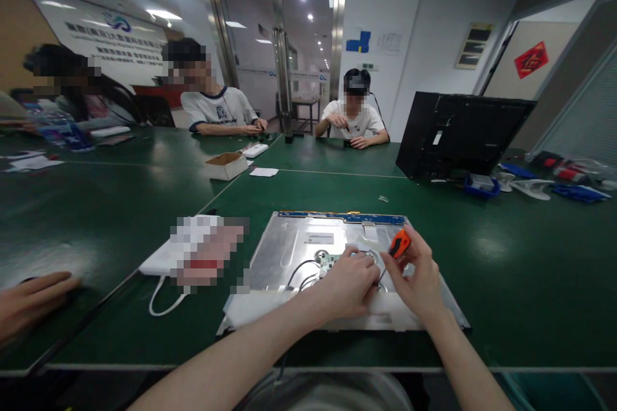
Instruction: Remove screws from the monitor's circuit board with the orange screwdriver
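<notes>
With right hand (418, 273), pinches an orange-and-black screwdriver (400, 244) by the handle between thumb and fingers, aiming its thin shaft down and leftward, close to the left fingertips. With left hand (354, 279), bends bunched fingers down beside that shaft; cannot tell whether pinching something small or only pressing. Has a silver metal panel (277, 247) directly beneath both hands, lying flat on the green table (511, 257). Note, just left of the left fingers, a small green circuit board (326, 263) and dark wires (297, 268), partly covered by that hand. Note also a blue strip (321, 218) along the panel's far edge, beyond both hands, and milky film (260, 308) across its near edge, below the left wrist. Find a white device (161, 255) left of the hands, near the panel, with a looped white cable (157, 298); farther left, a neighbour's hand (38, 298). Beyond the hands to the left, see an open carton (225, 167); beyond to the right, a black monitor (457, 135) from behind, with a blue tray (482, 187) at its foot. Straight beyond the hands, well apart, see a seated person (373, 117) in white.
</notes>
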Demonstrator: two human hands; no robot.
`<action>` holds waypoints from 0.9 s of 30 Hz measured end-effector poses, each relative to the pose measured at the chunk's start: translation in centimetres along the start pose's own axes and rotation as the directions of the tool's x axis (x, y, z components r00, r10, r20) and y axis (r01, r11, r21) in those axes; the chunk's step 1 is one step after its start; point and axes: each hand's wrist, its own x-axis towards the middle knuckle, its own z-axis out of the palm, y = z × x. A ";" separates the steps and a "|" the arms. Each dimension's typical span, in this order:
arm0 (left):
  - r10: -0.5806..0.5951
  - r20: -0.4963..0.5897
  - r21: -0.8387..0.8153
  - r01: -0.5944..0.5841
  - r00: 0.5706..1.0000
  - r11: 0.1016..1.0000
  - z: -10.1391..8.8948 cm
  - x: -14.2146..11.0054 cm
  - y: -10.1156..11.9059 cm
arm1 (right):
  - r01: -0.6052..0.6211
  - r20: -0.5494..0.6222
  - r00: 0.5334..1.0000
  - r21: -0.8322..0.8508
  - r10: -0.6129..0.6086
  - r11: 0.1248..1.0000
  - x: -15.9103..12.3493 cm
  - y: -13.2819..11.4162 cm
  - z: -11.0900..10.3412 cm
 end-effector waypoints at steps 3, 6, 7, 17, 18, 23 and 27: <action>0.002 -0.004 -0.003 -0.002 1.000 1.000 0.2 0.0 -0.1 | 0.007 -0.008 1.000 -0.004 -0.007 1.000 0.1 -0.1 -0.1; 0.007 0.001 -0.005 -0.007 1.000 1.000 0.3 0.0 -0.2 | 0.031 -0.022 0.999 -0.017 -0.031 0.999 0.2 -0.2 -0.1; 0.007 0.002 -0.004 -0.007 1.000 1.000 0.3 0.0 -0.2 | 0.038 -0.023 0.999 -0.015 -0.038 0.999 0.2 -0.2 -0.1; -0.007 0.021 0.042 0.006 1.000 0.999 -0.5 0.1 0.3 | -0.010 0.078 0.997 0.118 0.001 0.993 0.4 -0.5 -0.8; -0.007 0.020 0.048 0.006 1.000 0.999 -0.5 0.1 0.3 | -0.014 0.082 0.997 0.128 0.003 0.992 0.4 -0.5 -0.8; -0.004 0.008 0.062 0.003 1.000 0.998 -0.7 0.0 0.3 | -0.017 0.031 0.999 0.064 0.015 0.998 0.4 -0.3 -0.7; -0.002 0.008 0.059 0.002 1.000 0.998 -0.7 0.0 0.4 | 0.007 -0.014 1.000 0.039 -0.006 0.999 0.6 -0.2 -0.5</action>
